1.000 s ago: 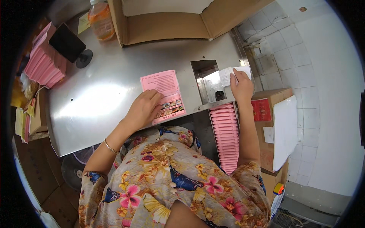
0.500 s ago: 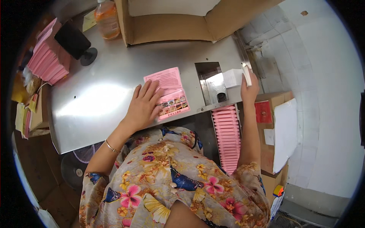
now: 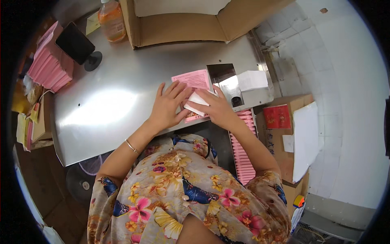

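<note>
A pink printed leaflet (image 3: 190, 78) with small food pictures lies by the front edge of the steel table. My left hand (image 3: 165, 107) rests on its left side, fingers spread. A white folded paper napkin (image 3: 196, 102) is over the leaflet's middle, and my right hand (image 3: 219, 107) has its fingers on it, gripping its right side. Both hands hide part of the leaflet and napkin. Right of the table's dark rectangular slot (image 3: 222, 77) sits a stack of white folded napkins (image 3: 252, 80).
Below the table edge, a long tray holds a row of pink folded packets (image 3: 242, 156). More pink packets (image 3: 50, 61) are stacked at the far left, beside a black stand (image 3: 77, 44). An orange bottle (image 3: 111, 21) and an open cardboard box (image 3: 180, 29) stand at the back.
My right hand has come left from the napkin stack to the leaflet, bringing a white napkin. The leaflet has shifted right, with my left hand moving along on it.
</note>
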{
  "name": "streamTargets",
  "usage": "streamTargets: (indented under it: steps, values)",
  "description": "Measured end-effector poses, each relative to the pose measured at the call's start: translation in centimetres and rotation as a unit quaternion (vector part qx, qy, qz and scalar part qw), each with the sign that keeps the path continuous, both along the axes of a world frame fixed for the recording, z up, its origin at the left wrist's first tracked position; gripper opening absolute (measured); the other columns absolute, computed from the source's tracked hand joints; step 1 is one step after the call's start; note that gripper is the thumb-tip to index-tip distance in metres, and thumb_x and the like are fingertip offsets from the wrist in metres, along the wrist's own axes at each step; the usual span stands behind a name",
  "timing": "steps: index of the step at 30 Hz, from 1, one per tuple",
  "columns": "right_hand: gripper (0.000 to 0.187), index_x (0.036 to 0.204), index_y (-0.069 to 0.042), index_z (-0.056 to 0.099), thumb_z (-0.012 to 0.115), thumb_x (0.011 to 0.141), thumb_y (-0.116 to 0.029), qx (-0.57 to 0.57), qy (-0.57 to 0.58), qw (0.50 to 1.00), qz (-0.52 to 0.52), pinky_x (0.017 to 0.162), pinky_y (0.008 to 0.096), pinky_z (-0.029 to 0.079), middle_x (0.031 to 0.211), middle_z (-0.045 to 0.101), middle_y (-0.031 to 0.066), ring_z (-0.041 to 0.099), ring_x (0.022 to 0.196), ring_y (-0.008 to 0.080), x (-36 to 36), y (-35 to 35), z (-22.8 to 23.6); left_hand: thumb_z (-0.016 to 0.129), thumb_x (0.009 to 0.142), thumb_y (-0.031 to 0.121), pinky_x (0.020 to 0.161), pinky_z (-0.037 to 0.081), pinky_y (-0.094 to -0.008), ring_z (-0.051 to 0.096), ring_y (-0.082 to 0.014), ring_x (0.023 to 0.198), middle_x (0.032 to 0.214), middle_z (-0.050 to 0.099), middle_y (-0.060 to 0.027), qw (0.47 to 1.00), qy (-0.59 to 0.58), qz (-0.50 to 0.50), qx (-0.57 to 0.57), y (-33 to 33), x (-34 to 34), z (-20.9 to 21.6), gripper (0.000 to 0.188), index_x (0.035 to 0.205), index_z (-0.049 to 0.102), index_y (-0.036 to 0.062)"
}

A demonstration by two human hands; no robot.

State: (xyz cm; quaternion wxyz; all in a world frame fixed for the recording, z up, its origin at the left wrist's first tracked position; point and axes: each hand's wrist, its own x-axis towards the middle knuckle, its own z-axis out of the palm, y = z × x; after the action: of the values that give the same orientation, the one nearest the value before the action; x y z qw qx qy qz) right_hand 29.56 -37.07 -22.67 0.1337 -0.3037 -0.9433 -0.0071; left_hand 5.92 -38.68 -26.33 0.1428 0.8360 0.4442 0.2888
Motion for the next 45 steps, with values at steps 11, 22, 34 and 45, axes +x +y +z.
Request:
streamTargets:
  steps: [11,22,34,45]
  values:
    - [0.028,0.104,-0.003,0.069,0.066,0.079,-0.014,-0.001,-0.011,0.999,-0.047,0.113,0.0552,0.032,0.103,0.069,0.0177,0.061,0.107,0.0350,-0.6,5.8,-4.8,0.076,0.080,0.019,0.113,0.029,-0.0585,0.040,-0.0393,0.138,0.149,0.042,-0.0194,0.999,-0.033,0.013,0.012,-1.0,0.4,0.9,0.084,0.154,0.036,0.0145]
    - [0.022,0.104,-0.006,0.068,0.061,0.088,-0.019,-0.069,-0.007,0.953,-0.295,0.070,0.0501,0.054,0.085,0.070,0.0207,0.068,0.081,0.0406,5.9,3.4,-2.8,0.072,0.082,0.009,0.099,0.045,-0.0451,0.058,-0.0357,0.114,0.123,0.062,-0.0156,0.990,-0.142,-0.017,0.007,-0.9,-0.4,0.2,0.035,0.116,0.065,0.0015]
    - [0.023,0.115,-0.004,0.071,0.064,0.095,-0.011,-0.122,0.146,0.969,-0.158,0.083,0.0402,0.054,0.103,0.073,0.0180,0.069,0.091,0.0340,-0.9,-1.4,0.6,0.074,0.075,-0.002,0.091,0.054,-0.0401,0.068,-0.0324,0.107,0.114,0.070,-0.0142,0.954,-0.114,0.235,0.146,-4.7,-12.0,7.3,0.044,0.118,0.069,0.0052]
    - [0.025,0.110,-0.007,0.073,0.068,0.085,-0.006,-0.163,0.211,0.962,0.064,0.085,0.0391,0.047,0.115,0.070,0.0079,0.063,0.096,0.0278,-12.3,-2.2,-2.0,0.068,0.090,0.041,0.096,0.051,-0.0418,0.064,-0.0337,0.114,0.126,0.064,-0.0187,0.846,0.026,0.480,0.229,6.9,-38.7,20.9,0.057,0.134,0.058,0.0057]
